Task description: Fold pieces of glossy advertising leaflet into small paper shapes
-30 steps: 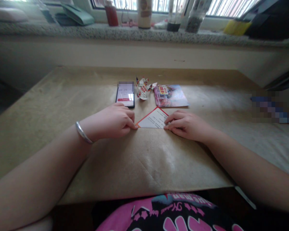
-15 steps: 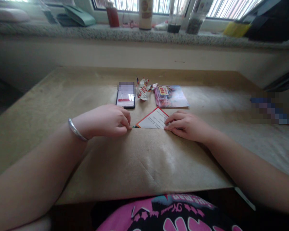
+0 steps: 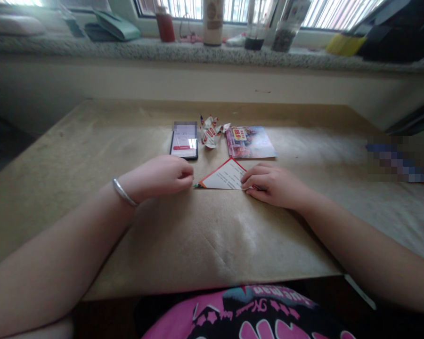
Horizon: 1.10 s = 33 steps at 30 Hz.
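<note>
A sheet of paper folded into a triangle (image 3: 222,177), white with printed lines and a red edge, lies on the table with its long fold toward me. My right hand (image 3: 268,184) has its bent fingers on the right end of the paper, covering that corner and holding it down. Just off the left tip of the paper is my left hand (image 3: 166,173), its fingers curled together and nothing visible in them. A silver bangle circles that wrist.
Beyond the paper lie a phone (image 3: 184,141), crumpled printed paper (image 3: 209,133) and a colourful leaflet (image 3: 252,142). A blurred blue item (image 3: 397,162) is at the far right of the table (image 3: 212,240). Bottles and boxes line the windowsill (image 3: 183,53).
My left hand has drawn its fingers in and lifted slightly from the paper's left tip. The thumb of my right hand has shifted a little; the folded paper stays in place.
</note>
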Motion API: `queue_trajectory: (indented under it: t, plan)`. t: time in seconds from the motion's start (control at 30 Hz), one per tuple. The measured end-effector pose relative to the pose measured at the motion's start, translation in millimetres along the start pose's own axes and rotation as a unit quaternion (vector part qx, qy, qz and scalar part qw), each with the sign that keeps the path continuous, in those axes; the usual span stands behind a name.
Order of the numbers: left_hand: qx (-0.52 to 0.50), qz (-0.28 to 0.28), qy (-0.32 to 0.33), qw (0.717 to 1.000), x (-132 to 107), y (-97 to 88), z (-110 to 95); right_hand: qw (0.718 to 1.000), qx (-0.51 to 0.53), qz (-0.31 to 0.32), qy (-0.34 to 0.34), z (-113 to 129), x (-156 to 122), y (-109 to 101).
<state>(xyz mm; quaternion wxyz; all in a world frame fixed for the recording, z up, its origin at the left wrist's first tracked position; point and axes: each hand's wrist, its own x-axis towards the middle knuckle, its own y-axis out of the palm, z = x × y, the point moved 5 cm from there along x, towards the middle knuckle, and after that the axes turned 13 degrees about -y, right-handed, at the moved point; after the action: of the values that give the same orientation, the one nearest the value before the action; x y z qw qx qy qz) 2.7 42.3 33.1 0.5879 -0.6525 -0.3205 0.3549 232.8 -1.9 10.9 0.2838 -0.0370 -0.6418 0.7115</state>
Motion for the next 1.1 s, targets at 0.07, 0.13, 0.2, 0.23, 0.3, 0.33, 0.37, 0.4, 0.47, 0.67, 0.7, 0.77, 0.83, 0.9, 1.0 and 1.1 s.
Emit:
queue_trajectory:
  t: [0.07,0.13,0.2,0.23,0.3,0.33,0.37,0.4,0.47,0.67,0.7,0.77,0.83,0.9,1.0,1.1]
  plan:
    - [-0.004,-0.027,-0.026,0.999,1,2.5,-5,1.0,-0.013,0.003,0.012,-1,1,1]
    - [-0.019,-0.048,-0.03,0.998,0,5.1,-13,1.0,-0.023,0.001,0.022,-1,1,1]
    - [-0.025,-0.075,-0.012,0.997,-1,7.4,-21,0.999,-0.022,-0.003,0.027,-1,2,2]
    - [-0.026,-0.093,-0.004,0.995,-1,8.3,-25,0.999,-0.018,-0.004,0.029,0,2,3]
    - [-0.021,-0.102,0.041,0.994,-1,13.8,-33,0.999,-0.011,-0.001,0.034,0,3,4]
    - [-0.014,-0.116,0.061,0.991,0,16.2,-37,0.999,-0.009,0.001,0.037,0,4,5]
    - [-0.008,-0.13,0.084,0.988,1,18.9,-40,0.999,-0.007,0.002,0.04,0,4,5]
    - [-0.005,-0.145,0.104,0.984,1,21.4,-44,0.999,-0.006,0.003,0.042,0,5,6]
    - [0.002,-0.163,0.134,0.978,3,27.2,-50,0.999,-0.002,-0.001,0.042,0,6,7]
    - [0.022,-0.2,0.123,0.972,6,30.1,-61,0.999,0.026,-0.023,0.02,3,14,9]
    - [0.036,-0.204,0.127,0.97,6,29.1,-63,0.999,0.026,-0.025,0.024,3,15,9]
    - [0.062,-0.208,0.135,0.967,5,27.2,-66,0.999,0.015,-0.028,0.032,3,16,9]
    - [0.076,-0.215,0.14,0.963,4,25.7,-68,0.999,-0.012,-0.03,0.032,5,18,9]
    - [0.08,-0.221,0.145,0.961,4,25.3,-69,0.999,-0.033,-0.028,0.029,7,19,8]
    - [0.067,-0.22,0.147,0.962,3,26.1,-68,0.999,-0.019,-0.023,0.04,7,18,7]
    - [0.043,-0.215,0.142,0.965,3,26.2,-68,0.999,-0.014,-0.008,0.038,6,14,6]
